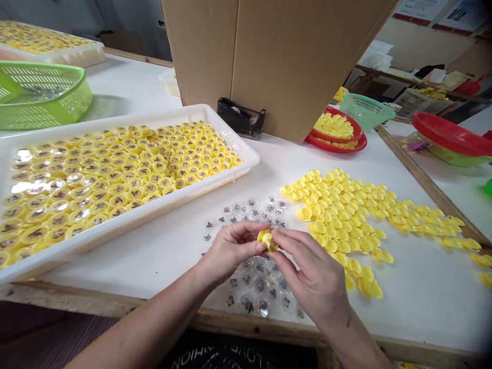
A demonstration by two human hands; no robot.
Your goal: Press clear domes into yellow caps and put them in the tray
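Observation:
Small yellow plastic pieces [268, 240] are pinched between both hands above the table. My left hand [232, 251] grips them from the left with thumb and fingers, and my right hand [315, 269] closes on them from the right. Fingers partly cover them, so their exact shape is hidden. Beneath the hands lie many clear round discs [260, 284] with small dark printed pictures. To the right spreads a pile of shallow yellow plastic cups [338, 210]. At the left a white tray [154, 212] holds rows of yellow pieces with pictures under clear covers.
A black tape dispenser [240, 118] stands before a tall cardboard box [269, 61]. Red plates [357, 138] with yellow pieces sit at the back right, near a green basket [365, 110]. Another green basket [73, 97] is at the far left. A wooden edge [269, 328] borders the table's front.

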